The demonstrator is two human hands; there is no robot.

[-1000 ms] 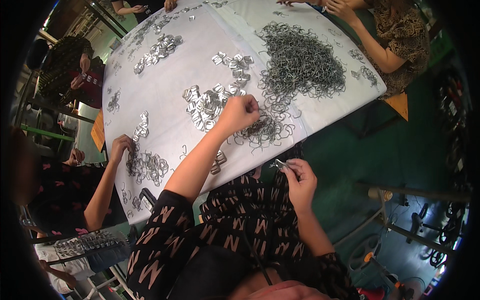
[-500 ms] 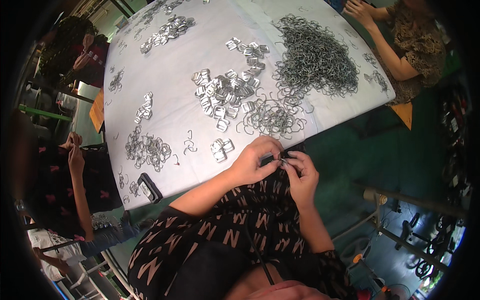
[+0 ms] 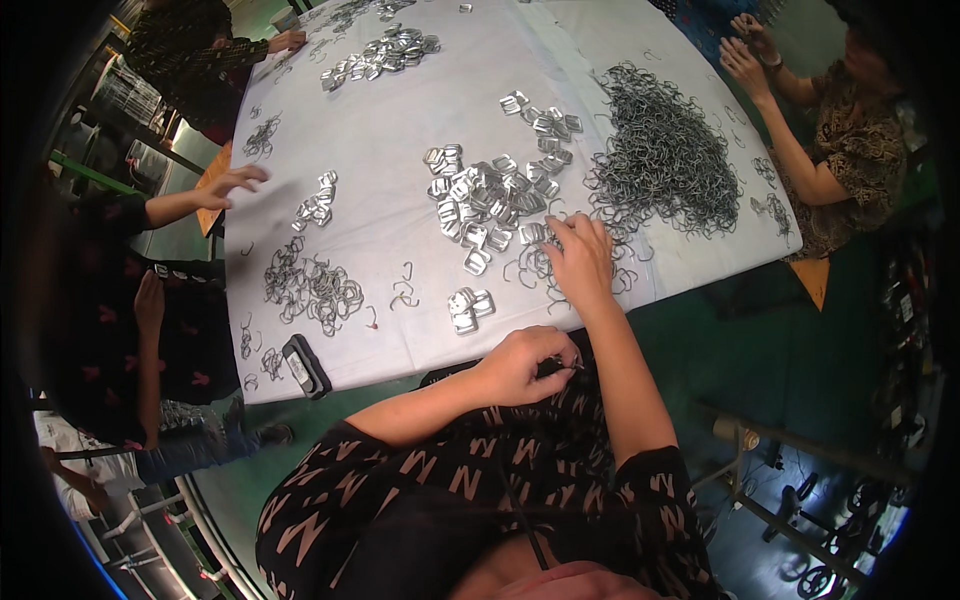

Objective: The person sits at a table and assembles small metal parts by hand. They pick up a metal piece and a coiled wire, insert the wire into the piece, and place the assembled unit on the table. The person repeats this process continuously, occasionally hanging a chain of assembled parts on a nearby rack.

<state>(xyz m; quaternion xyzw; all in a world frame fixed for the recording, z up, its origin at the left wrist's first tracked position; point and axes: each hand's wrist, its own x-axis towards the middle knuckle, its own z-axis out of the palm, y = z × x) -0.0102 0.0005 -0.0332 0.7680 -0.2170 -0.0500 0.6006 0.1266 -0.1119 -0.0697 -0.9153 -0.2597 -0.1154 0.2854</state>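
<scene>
My left hand (image 3: 525,365) is closed on a small metal piece just below the edge of the white-covered table (image 3: 400,120), over my lap. My right hand (image 3: 580,255) is stretched onto the table with its fingers spread down on loose wire hooks (image 3: 530,265). Beside it lies a heap of flat silver buckles (image 3: 485,195). A big pile of wire hooks (image 3: 665,160) lies farther right. Two buckles (image 3: 468,308) sit near the table edge in front of my left hand.
Another person's hands (image 3: 745,55) work at the far right and a third person's hand (image 3: 235,185) reaches in from the left. A dark handheld device (image 3: 303,365) lies at the near edge. Smaller heaps of hooks (image 3: 310,285) and buckles (image 3: 385,50) dot the cloth.
A second ago my left hand was on the table and my right held a piece. They met at the table edge; now the right hand reaches out and the left holds the piece.
</scene>
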